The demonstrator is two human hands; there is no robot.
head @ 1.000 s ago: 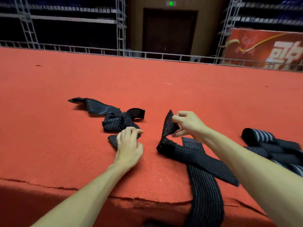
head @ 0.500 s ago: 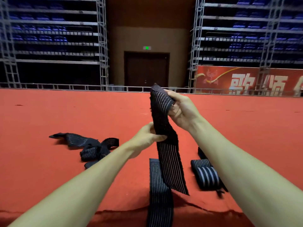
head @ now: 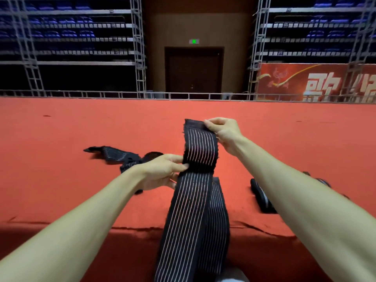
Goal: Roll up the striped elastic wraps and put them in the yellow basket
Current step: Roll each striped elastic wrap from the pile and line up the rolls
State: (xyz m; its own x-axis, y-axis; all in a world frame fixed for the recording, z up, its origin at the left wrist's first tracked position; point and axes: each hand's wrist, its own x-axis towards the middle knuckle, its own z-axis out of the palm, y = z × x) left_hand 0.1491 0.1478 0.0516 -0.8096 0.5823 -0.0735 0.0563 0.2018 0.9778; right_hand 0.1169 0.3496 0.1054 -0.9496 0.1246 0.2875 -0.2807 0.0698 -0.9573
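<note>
A long black elastic wrap with thin white stripes [head: 195, 204] hangs in front of me, its striped face toward the camera, and runs down over the red carpeted stage edge. My right hand [head: 225, 135] pinches its top end at the right corner. My left hand [head: 162, 171] pinches its left edge lower down. A second striped wrap [head: 120, 157] lies crumpled on the carpet to the left, behind my left hand. Rolled striped wraps [head: 262, 198] lie at the right, partly hidden by my right forearm. No yellow basket is in view.
The red carpet [head: 61, 159] stretches far ahead to a low metal railing [head: 122, 94]. The stage's front edge [head: 61, 224] drops off just in front of me. Beyond are scaffolding, blue seats, a dark door and a red banner.
Both hands left the carpet and lifted the wrap upright. Since half a second ago it has been turned flat toward me, with the right hand at its top and the left lower.
</note>
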